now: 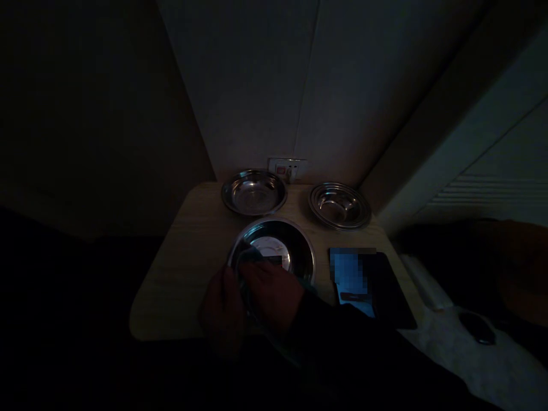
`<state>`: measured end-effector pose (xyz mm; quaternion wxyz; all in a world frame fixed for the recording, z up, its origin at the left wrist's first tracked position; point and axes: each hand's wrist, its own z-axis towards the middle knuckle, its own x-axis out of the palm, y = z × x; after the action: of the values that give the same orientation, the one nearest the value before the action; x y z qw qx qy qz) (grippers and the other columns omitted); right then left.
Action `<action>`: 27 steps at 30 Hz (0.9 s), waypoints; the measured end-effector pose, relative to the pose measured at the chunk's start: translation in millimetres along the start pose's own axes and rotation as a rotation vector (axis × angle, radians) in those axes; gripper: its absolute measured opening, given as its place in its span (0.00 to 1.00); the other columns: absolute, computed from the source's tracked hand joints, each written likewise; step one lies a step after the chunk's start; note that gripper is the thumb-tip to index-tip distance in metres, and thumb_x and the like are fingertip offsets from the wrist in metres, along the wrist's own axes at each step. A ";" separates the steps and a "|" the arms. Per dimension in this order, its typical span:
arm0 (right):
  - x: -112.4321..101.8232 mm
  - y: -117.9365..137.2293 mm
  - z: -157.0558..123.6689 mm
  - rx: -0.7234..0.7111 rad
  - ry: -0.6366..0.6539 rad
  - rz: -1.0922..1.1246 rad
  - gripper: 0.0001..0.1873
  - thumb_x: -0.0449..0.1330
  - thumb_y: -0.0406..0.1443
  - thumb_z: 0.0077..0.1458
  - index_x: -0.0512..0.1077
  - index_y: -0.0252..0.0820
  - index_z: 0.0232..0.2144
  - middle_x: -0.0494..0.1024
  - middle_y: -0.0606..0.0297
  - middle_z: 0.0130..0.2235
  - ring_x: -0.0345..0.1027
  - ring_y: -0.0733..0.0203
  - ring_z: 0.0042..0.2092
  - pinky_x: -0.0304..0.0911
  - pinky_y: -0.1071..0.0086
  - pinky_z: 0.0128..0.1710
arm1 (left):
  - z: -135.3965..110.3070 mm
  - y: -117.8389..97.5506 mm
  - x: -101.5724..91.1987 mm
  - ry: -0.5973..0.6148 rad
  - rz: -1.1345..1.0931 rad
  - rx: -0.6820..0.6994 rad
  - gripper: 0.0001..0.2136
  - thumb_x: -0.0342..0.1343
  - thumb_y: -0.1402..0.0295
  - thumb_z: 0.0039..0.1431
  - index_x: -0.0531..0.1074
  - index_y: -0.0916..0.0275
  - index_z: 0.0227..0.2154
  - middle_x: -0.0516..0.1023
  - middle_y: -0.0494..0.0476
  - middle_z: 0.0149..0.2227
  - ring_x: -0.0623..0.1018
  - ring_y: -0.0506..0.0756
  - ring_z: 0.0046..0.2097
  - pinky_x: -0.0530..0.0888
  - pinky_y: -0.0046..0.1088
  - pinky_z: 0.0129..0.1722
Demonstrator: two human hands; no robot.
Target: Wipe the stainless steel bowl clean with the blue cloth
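A round stainless steel bowl [305, 242] rests on the small wooden table, and both hands are at its near side. My left hand [222, 308] is closed on the bowl's near left rim, its fingers dim in the low light. Reaching into the bowl, my right hand [274, 291] presses a dark bluish cloth [252, 253] against the inner left wall. Part of the cloth seems to trail below the right wrist. The near edge of the bowl is hidden by the hands.
Behind stand a shallow metal bowl [254, 194] and, at right, some nested metal bowls [340, 206]. A lit phone [351, 279] lies on a dark flat item [391, 291]. A wall socket [280, 168] is above the wooden table [180, 268]. A dark mouse-shaped object [477, 328] lies at right.
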<state>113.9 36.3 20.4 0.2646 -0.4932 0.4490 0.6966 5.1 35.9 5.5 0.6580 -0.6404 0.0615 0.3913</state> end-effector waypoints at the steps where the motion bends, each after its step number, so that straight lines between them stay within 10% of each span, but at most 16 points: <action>1: 0.0 2.1 4.5 0.028 -0.025 -0.003 0.20 0.47 0.32 0.60 0.58 0.34 0.54 0.68 0.56 0.53 0.59 0.55 0.51 0.60 0.62 0.46 | -0.5 1.2 0.0 -0.020 0.002 -0.004 0.13 0.46 0.62 0.57 0.74 0.61 0.34 0.78 0.57 0.32 0.75 0.53 0.32 0.68 0.26 0.29; 11: -21.1 -14.6 -27.0 -0.002 0.261 -0.201 0.07 0.53 0.30 0.54 0.71 0.40 0.34 0.77 0.62 0.35 0.66 0.55 0.40 0.59 0.62 0.39 | 7.6 -0.8 -6.8 -0.014 -0.003 -0.107 0.14 0.45 0.60 0.56 0.74 0.61 0.32 0.78 0.55 0.29 0.74 0.52 0.30 0.68 0.26 0.28; 19: -52.6 -43.5 -75.3 0.023 -0.135 -0.303 0.15 0.48 0.32 0.57 0.68 0.35 0.44 0.75 0.54 0.45 0.64 0.53 0.44 0.60 0.61 0.39 | 8.7 8.9 -15.3 -0.006 -0.049 -0.179 0.16 0.45 0.59 0.57 0.75 0.63 0.33 0.78 0.56 0.31 0.75 0.53 0.33 0.70 0.26 0.31; 27: -44.8 -40.2 -97.5 -0.005 -0.233 -0.283 0.18 0.46 0.30 0.55 0.67 0.35 0.46 0.74 0.56 0.46 0.64 0.55 0.46 0.61 0.62 0.41 | 9.5 10.1 -13.7 -0.051 -0.067 -0.149 0.16 0.45 0.60 0.57 0.75 0.62 0.35 0.79 0.55 0.33 0.75 0.52 0.35 0.70 0.25 0.32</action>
<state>207.0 -28.5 36.4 0.4090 -0.4680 0.3396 0.7060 -14.3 37.1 7.1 0.6226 -0.6791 -0.0059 0.3888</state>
